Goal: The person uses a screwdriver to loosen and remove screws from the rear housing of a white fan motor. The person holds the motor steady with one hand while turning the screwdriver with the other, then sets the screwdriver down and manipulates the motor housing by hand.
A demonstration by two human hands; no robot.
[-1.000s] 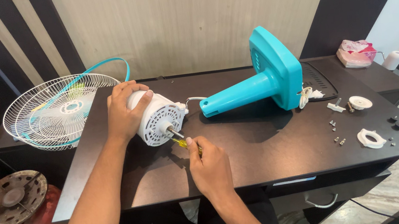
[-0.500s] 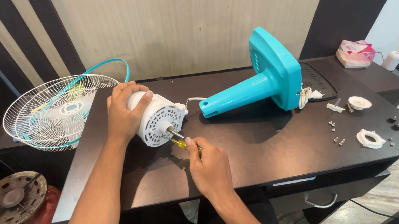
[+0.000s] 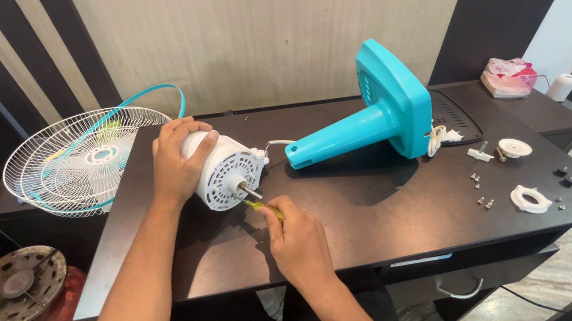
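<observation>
A ribbed white plastic fan motor (image 3: 225, 172) lies on the smooth dark worktop (image 3: 381, 214), left of the glossy teal stand (image 3: 376, 115). Left hand (image 3: 179, 160) fingers wrap its rounded rear; right hand (image 3: 299, 243) fingers pinch a yellow-handled screwdriver (image 3: 263, 208) at its vented face.

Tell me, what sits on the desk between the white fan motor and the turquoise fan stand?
In the head view, only a short white cable runs from the motor toward the stand; otherwise bare dark desktop.
</observation>
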